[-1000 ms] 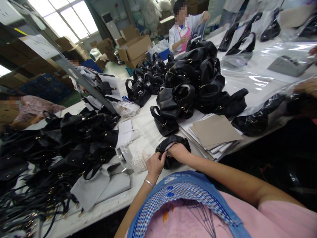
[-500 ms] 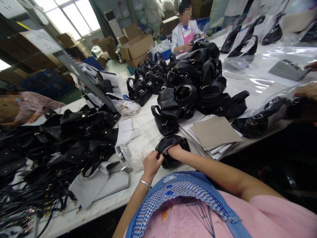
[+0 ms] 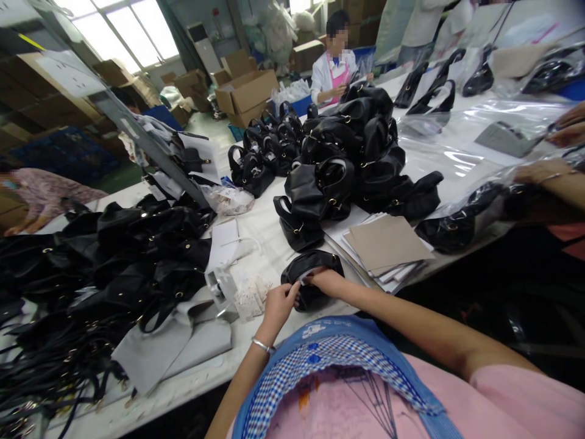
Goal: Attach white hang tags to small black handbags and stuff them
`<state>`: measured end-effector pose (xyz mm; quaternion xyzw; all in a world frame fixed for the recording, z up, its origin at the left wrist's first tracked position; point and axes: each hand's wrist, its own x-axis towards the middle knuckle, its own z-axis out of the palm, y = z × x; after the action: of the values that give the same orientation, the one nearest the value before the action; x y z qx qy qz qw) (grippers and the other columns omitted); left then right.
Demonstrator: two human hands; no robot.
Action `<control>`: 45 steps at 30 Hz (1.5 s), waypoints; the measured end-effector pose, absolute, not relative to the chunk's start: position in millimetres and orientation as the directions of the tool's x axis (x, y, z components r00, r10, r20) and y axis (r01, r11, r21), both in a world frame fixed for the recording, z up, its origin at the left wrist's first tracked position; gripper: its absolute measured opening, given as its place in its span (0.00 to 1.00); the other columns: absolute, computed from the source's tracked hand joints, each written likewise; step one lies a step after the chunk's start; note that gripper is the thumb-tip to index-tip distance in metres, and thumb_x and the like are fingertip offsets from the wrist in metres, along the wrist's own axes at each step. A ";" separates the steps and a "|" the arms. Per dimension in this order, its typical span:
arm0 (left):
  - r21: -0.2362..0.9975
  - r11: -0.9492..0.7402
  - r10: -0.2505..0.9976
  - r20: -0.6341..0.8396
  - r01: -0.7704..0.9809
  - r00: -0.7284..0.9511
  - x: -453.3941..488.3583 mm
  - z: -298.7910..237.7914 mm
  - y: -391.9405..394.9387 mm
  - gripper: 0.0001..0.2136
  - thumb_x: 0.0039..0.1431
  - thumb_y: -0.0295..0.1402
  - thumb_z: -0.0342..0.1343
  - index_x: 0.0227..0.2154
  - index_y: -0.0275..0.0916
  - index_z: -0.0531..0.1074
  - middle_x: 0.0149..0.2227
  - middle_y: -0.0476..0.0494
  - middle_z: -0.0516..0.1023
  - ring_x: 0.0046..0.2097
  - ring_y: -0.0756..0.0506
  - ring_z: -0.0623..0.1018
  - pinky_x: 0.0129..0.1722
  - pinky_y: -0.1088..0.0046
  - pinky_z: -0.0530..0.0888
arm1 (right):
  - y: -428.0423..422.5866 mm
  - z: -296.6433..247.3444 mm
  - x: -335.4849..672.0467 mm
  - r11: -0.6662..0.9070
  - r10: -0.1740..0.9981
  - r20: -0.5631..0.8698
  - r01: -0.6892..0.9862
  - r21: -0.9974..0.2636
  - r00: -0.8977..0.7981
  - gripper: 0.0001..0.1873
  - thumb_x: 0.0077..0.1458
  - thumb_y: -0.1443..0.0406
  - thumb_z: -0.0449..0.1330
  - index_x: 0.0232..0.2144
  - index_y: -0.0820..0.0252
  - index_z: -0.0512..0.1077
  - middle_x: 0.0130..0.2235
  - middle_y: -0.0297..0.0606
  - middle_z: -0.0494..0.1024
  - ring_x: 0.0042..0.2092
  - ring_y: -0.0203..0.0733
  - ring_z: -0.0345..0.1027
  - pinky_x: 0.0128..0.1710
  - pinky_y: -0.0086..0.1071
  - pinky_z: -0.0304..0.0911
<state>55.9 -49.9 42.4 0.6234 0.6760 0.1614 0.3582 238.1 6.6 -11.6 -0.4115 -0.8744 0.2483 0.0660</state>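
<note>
A small black handbag point(image 3: 320, 261) lies on the table right in front of me, its mouth turned toward me. My left hand point(image 3: 280, 303), with a silver bangle on the wrist, pinches the near left rim of the bag between thumb and fingers. At the bag's mouth, my right hand point(image 3: 325, 281) is partly inside, its fingers bent and partly hidden. A small white piece shows between the two hands; I cannot tell whether it is paper or lining. Just beyond stands another black handbag point(image 3: 299, 230), touched by neither hand.
Black handbags point(image 3: 351, 143) are heaped ahead. A stack of cardboard sheets point(image 3: 388, 244) lies to the right, near a co-worker's hands point(image 3: 534, 174) and plastic film. Left are a tape dispenser point(image 3: 222, 289), black bags point(image 3: 114, 256) and a metal post point(image 3: 146, 146). Another person point(image 3: 336, 67) sits opposite.
My right hand has drawn slightly out of the bag, and a white piece now shows by its fingers. My left hand stays at the rim. The co-worker's hands at right have come further into view.
</note>
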 end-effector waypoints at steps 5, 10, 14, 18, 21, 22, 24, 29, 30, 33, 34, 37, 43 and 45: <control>0.779 -0.031 0.979 -0.103 0.626 0.176 69.7 54.0 -47.4 0.13 0.63 0.38 0.48 0.38 0.39 0.76 0.34 0.45 0.82 0.37 0.47 0.80 0.40 0.73 0.75 | -18.8 -6.4 260.0 0.640 0.731 0.100 0.627 -0.444 -0.675 0.20 0.62 0.71 0.49 0.55 0.64 0.68 0.55 0.51 0.71 0.57 0.47 0.64 0.57 0.42 0.61; 0.436 -0.310 0.918 -0.094 0.845 0.385 99.3 30.2 -36.6 0.22 0.57 0.15 0.41 0.52 0.33 0.68 0.54 0.34 0.74 0.55 0.45 0.73 0.58 0.67 0.69 | -40.3 -23.3 275.4 0.564 0.816 0.174 0.690 -0.453 -0.552 0.23 0.60 0.74 0.49 0.57 0.65 0.64 0.55 0.49 0.71 0.55 0.46 0.64 0.56 0.41 0.64; 0.241 -0.334 0.899 -0.208 0.911 0.385 113.3 13.9 -30.5 0.22 0.56 0.14 0.41 0.53 0.29 0.66 0.52 0.30 0.74 0.52 0.42 0.75 0.54 0.66 0.72 | -45.6 -33.2 278.9 0.429 0.894 0.101 0.770 -0.472 -0.436 0.25 0.59 0.72 0.51 0.58 0.61 0.62 0.55 0.46 0.72 0.51 0.45 0.69 0.49 0.39 0.70; 0.218 -0.350 0.886 -0.239 0.911 0.397 117.9 6.8 -28.8 0.22 0.57 0.15 0.41 0.55 0.27 0.63 0.52 0.27 0.73 0.52 0.41 0.76 0.52 0.66 0.73 | -47.9 -30.7 272.0 0.364 0.919 0.011 0.839 -0.404 -0.393 0.28 0.59 0.67 0.54 0.61 0.59 0.57 0.59 0.47 0.68 0.47 0.46 0.72 0.41 0.37 0.73; 0.244 -0.310 0.889 -0.269 0.919 0.371 120.4 1.3 -28.4 0.24 0.56 0.17 0.43 0.57 0.27 0.59 0.51 0.26 0.73 0.49 0.40 0.78 0.49 0.64 0.75 | -48.1 -32.8 265.4 0.320 0.925 -0.085 0.881 -0.348 -0.370 0.34 0.58 0.64 0.56 0.64 0.61 0.52 0.63 0.52 0.61 0.43 0.47 0.75 0.36 0.37 0.73; 0.268 -0.281 0.893 -0.280 0.922 0.353 121.0 -0.6 -28.5 0.24 0.56 0.18 0.44 0.57 0.28 0.59 0.50 0.26 0.74 0.47 0.40 0.78 0.48 0.64 0.75 | -47.8 -35.2 264.0 0.310 0.923 -0.120 0.890 -0.334 -0.366 0.35 0.57 0.63 0.56 0.64 0.62 0.51 0.63 0.54 0.60 0.41 0.48 0.75 0.35 0.38 0.73; 0.317 -0.230 0.900 -0.291 0.920 0.325 121.7 -3.1 -29.1 0.25 0.56 0.19 0.45 0.58 0.30 0.59 0.51 0.28 0.74 0.46 0.40 0.79 0.47 0.63 0.76 | -46.6 -41.4 263.1 0.302 0.917 -0.160 0.897 -0.324 -0.366 0.35 0.57 0.62 0.57 0.64 0.61 0.52 0.63 0.55 0.61 0.40 0.48 0.75 0.34 0.37 0.73; 0.304 -0.283 0.878 -0.299 0.909 0.374 120.2 1.8 -36.0 0.32 0.54 0.19 0.44 0.63 0.31 0.49 0.57 0.26 0.68 0.47 0.41 0.79 0.47 0.66 0.76 | -45.0 -52.0 267.7 0.308 0.925 -0.097 0.876 -0.372 -0.367 0.31 0.57 0.62 0.57 0.62 0.56 0.57 0.62 0.49 0.64 0.40 0.46 0.75 0.34 0.34 0.72; 0.269 -0.296 0.879 -0.299 0.917 0.371 120.1 3.7 -37.9 0.32 0.54 0.19 0.44 0.64 0.29 0.48 0.57 0.24 0.68 0.46 0.41 0.79 0.46 0.66 0.76 | -45.5 -52.3 268.3 0.309 0.927 -0.084 0.870 -0.385 -0.366 0.31 0.57 0.62 0.58 0.62 0.55 0.58 0.62 0.49 0.64 0.40 0.46 0.75 0.34 0.34 0.72; 0.131 -0.288 0.894 -0.318 0.949 0.315 120.9 6.0 -40.7 0.29 0.56 0.21 0.44 0.62 0.24 0.51 0.57 0.18 0.66 0.47 0.39 0.78 0.45 0.66 0.75 | -47.4 -51.7 267.3 0.326 0.922 -0.061 0.851 -0.412 -0.383 0.31 0.57 0.61 0.58 0.62 0.54 0.58 0.62 0.48 0.64 0.41 0.46 0.75 0.35 0.34 0.72; 0.096 -0.276 0.895 -0.336 0.956 0.293 121.3 5.2 -40.1 0.28 0.55 0.21 0.44 0.61 0.23 0.52 0.57 0.16 0.65 0.47 0.38 0.78 0.45 0.65 0.75 | -47.9 -51.7 266.1 0.333 0.919 -0.058 0.846 -0.417 -0.390 0.31 0.57 0.61 0.58 0.62 0.54 0.58 0.62 0.48 0.64 0.41 0.46 0.75 0.36 0.34 0.72; 0.086 -0.246 0.886 -0.383 0.965 0.260 120.8 -0.5 -34.4 0.30 0.52 0.23 0.49 0.60 0.23 0.54 0.56 0.17 0.66 0.46 0.37 0.79 0.43 0.65 0.76 | -47.7 -53.1 262.2 0.342 0.919 -0.033 0.835 -0.430 -0.393 0.31 0.57 0.61 0.58 0.61 0.53 0.59 0.61 0.47 0.65 0.41 0.46 0.75 0.36 0.35 0.72; 0.109 -0.298 0.882 -0.349 0.948 0.317 111.6 -5.8 -30.9 0.35 0.51 0.24 0.49 0.63 0.28 0.48 0.49 0.24 0.75 0.42 0.38 0.80 0.40 0.65 0.76 | -42.7 -55.8 260.2 0.372 0.911 0.022 0.798 -0.475 -0.411 0.29 0.57 0.63 0.58 0.61 0.57 0.59 0.61 0.47 0.66 0.46 0.47 0.74 0.39 0.34 0.72; 0.081 -0.329 0.886 -0.319 0.941 0.337 109.5 -5.0 -34.9 0.36 0.51 0.24 0.48 0.64 0.28 0.46 0.51 0.23 0.73 0.42 0.38 0.80 0.39 0.66 0.76 | -43.4 -53.8 260.0 0.371 0.912 0.025 0.800 -0.472 -0.409 0.30 0.58 0.62 0.57 0.61 0.58 0.59 0.61 0.48 0.66 0.46 0.46 0.74 0.39 0.33 0.72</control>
<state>109.5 -34.9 -5.0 0.8077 0.5655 -0.1090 0.1262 260.0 -43.4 -53.8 -0.5248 -0.8156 0.1975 0.1424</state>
